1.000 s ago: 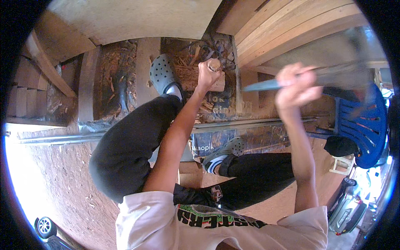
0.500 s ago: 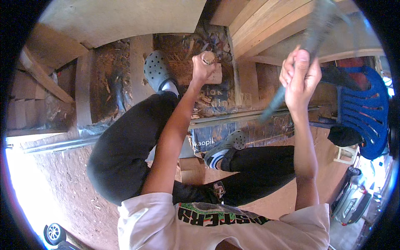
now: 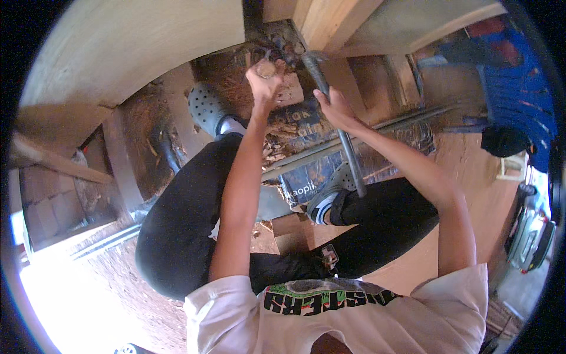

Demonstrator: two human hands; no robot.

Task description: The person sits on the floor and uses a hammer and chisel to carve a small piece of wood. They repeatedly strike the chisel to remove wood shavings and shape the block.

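Observation:
My left hand [image 3: 263, 93] is closed around a wooden handle [image 3: 266, 69] whose round, pale end faces up. The tool's lower part is hidden beneath the fist. A pale rectangular wooden block [image 3: 290, 89] lies right beside that hand. My right hand [image 3: 338, 111] grips a dark hammer [image 3: 352, 158] around its shaft, just below the head. The hammer head is up near the wooden beam, to the right of the left fist and apart from it. Its long shaft slants down toward my right shoe [image 3: 341, 177].
A large pale curved panel [image 3: 135, 47] fills the upper left. One thick wooden beam [image 3: 330, 23] comes down from the top. Wood shavings [image 3: 221, 88] litter the work spot between my feet. To the right stands a blue plastic chair [image 3: 516, 88]; a car [image 3: 529, 236] is beyond it.
My right hand has brought the hammer down from high on the right, inward toward the left hand. The left hand keeps its grip on the wooden handle. The whole view has shifted slightly.

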